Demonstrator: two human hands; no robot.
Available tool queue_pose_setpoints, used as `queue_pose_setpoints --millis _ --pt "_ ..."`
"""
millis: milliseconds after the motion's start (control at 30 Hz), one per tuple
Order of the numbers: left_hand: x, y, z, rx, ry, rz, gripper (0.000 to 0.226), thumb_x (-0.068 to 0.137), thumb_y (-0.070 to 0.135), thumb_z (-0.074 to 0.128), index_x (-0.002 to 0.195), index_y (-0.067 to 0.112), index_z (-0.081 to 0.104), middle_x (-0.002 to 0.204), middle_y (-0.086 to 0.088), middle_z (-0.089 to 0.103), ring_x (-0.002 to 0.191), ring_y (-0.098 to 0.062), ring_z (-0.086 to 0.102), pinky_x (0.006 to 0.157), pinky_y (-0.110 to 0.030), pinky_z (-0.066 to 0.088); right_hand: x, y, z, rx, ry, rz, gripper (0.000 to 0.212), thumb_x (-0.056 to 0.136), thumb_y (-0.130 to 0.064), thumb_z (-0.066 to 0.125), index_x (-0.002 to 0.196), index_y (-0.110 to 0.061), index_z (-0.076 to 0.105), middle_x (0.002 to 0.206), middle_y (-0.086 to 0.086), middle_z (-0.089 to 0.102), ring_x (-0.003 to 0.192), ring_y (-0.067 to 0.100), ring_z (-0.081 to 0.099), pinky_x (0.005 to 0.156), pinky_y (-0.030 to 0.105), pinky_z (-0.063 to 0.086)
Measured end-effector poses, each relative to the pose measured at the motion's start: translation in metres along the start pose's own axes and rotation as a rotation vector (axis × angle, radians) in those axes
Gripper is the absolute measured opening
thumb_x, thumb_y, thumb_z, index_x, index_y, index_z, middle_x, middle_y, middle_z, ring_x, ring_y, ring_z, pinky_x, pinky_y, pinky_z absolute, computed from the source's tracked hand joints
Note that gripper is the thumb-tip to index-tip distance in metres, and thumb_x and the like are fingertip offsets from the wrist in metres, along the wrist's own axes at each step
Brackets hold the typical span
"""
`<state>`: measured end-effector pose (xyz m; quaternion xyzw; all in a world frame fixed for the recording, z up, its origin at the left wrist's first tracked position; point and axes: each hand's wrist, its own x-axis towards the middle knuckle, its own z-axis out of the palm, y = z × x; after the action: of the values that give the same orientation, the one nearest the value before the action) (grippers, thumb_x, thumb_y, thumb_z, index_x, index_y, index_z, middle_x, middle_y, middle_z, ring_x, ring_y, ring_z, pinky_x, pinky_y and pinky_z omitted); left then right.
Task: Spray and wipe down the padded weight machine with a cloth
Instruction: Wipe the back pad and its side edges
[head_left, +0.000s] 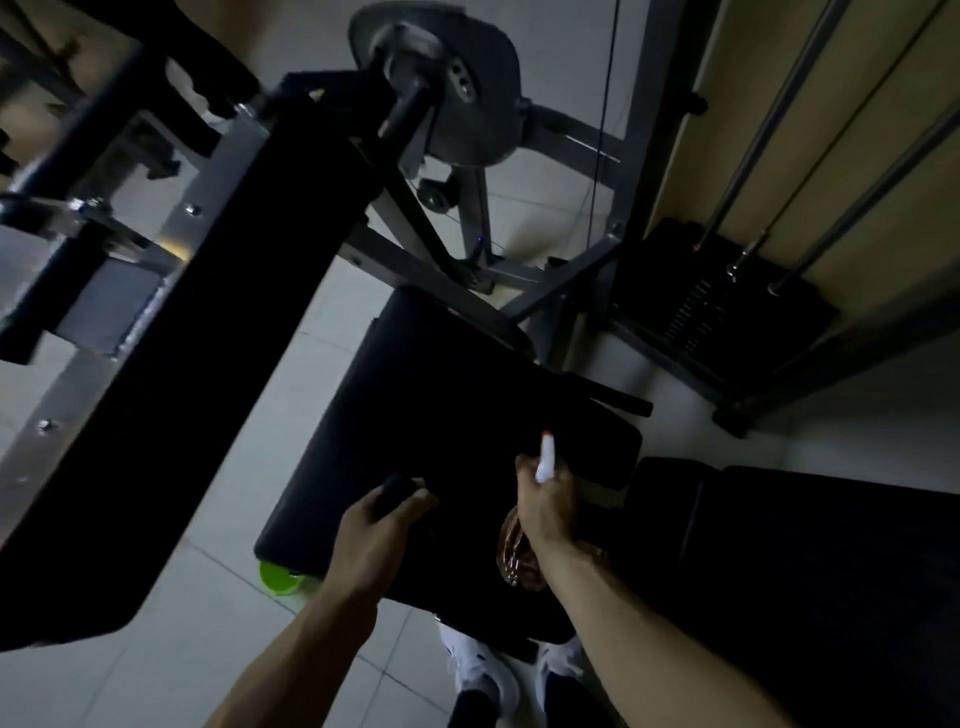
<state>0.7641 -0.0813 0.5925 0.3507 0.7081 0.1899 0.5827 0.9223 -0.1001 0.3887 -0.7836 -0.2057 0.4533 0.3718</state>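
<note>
The black padded seat of the weight machine fills the middle of the view, seen from above in dim light. My left hand grips a dark cloth against the seat's near edge. My right hand holds a spray bottle with a white head and red tip, its brownish body showing below the hand, nozzle pointing over the pad. A long black pad slants across the left.
Grey steel frame bars and a round cam plate stand behind the seat. A weight stack with guide rods is at the right by the wall. A green object lies on the tiled floor. My white shoes are below.
</note>
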Motion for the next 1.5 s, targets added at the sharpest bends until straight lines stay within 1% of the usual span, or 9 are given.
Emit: queue_pose_setpoints --millis 167,300,500,567,700,867,1067,1300,1500 --pt "0.014 -0.032 0.021 0.008 -0.034 -0.034 0.018 0.096 0.021 0.066 0.113 0.020 0.070 0.101 -0.006 0.078 0.084 -0.022 0.076 0.080 -0.040 0.060 0.011 0.058 -0.044 -0.073 0.072 0.111 0.057 0.104 -0.046 0.052 0.158 -0.041 0.034 0.110 0.011 0.071 0.095 0.028 0.070 0.090 0.045 0.058" --pt "0.012 -0.039 0.024 -0.008 0.009 -0.042 0.013 0.097 0.021 0.067 0.108 0.021 0.072 0.097 -0.004 0.079 0.076 -0.019 0.074 0.067 -0.033 0.058 -0.008 0.062 -0.043 -0.011 -0.050 0.087 0.061 0.093 -0.058 0.062 0.145 -0.027 0.055 0.108 -0.002 0.065 0.101 0.022 0.066 0.090 0.038 0.054" --pt "0.003 -0.043 -0.006 0.052 0.112 -0.028 0.013 0.098 0.028 0.066 0.108 0.022 0.067 0.091 -0.020 0.075 0.052 -0.021 0.062 0.038 -0.025 0.040 -0.059 0.026 0.019 -0.339 -0.309 -0.258 0.052 0.097 -0.063 0.048 0.141 -0.037 0.056 0.113 -0.010 0.071 0.095 0.008 0.068 0.079 0.036 0.059" --pt "0.002 -0.049 -0.022 0.060 0.139 -0.033 0.018 0.097 0.031 0.066 0.112 0.021 0.064 0.090 -0.024 0.073 0.052 -0.025 0.062 0.039 -0.026 0.040 -0.071 0.017 0.044 -0.340 -0.319 -0.243 0.058 0.093 -0.074 0.044 0.125 -0.031 0.065 0.091 -0.007 0.072 0.073 0.007 0.068 0.065 0.039 0.059" --pt "0.000 -0.066 -0.051 0.066 0.152 -0.046 0.027 0.094 0.031 0.070 0.117 0.017 0.065 0.086 -0.010 0.077 0.058 -0.027 0.067 0.050 -0.033 0.050 -0.089 0.024 0.079 -0.239 -0.307 -0.232 0.058 0.093 -0.075 0.045 0.120 -0.028 0.065 0.099 -0.005 0.070 0.087 0.013 0.070 0.075 0.037 0.060" --pt "-0.008 -0.088 -0.079 0.007 0.121 -0.068 0.020 0.093 0.026 0.072 0.112 0.019 0.069 0.097 -0.010 0.075 0.074 -0.027 0.071 0.050 -0.031 0.054 -0.098 0.055 0.077 -0.222 -0.127 -0.154 0.084 0.090 -0.084 0.036 0.152 -0.027 0.045 0.116 -0.007 0.069 0.083 0.003 0.065 0.069 0.026 0.062" --pt "-0.019 -0.122 -0.115 -0.029 0.042 -0.042 0.009 0.098 0.025 0.067 0.103 0.026 0.073 0.097 -0.009 0.077 0.083 -0.026 0.072 0.069 -0.042 0.057 -0.122 0.068 0.068 -0.177 -0.052 0.013 0.052 0.102 -0.055 0.051 0.150 -0.036 0.047 0.085 0.000 0.069 0.065 0.012 0.063 0.055 0.025 0.047" --pt "-0.040 -0.154 -0.175 -0.046 0.064 -0.062 0.018 0.096 0.029 0.068 0.111 0.020 0.071 0.100 -0.014 0.072 0.080 -0.028 0.070 0.041 -0.024 0.045 -0.191 0.050 0.138 -0.326 -0.366 -0.211 0.060 0.096 -0.071 0.043 0.152 -0.051 0.033 0.127 -0.020 0.057 0.112 0.010 0.063 0.095 0.036 0.056" --pt "-0.052 -0.178 -0.221 -0.072 0.072 -0.081 0.021 0.093 0.031 0.070 0.108 0.017 0.073 0.083 -0.015 0.070 0.054 -0.024 0.059 0.040 -0.023 0.034 -0.235 0.050 0.192 -0.404 -0.258 -0.153 0.056 0.094 -0.068 0.043 0.138 -0.034 0.056 0.123 -0.004 0.067 0.102 0.014 0.063 0.088 0.034 0.052"
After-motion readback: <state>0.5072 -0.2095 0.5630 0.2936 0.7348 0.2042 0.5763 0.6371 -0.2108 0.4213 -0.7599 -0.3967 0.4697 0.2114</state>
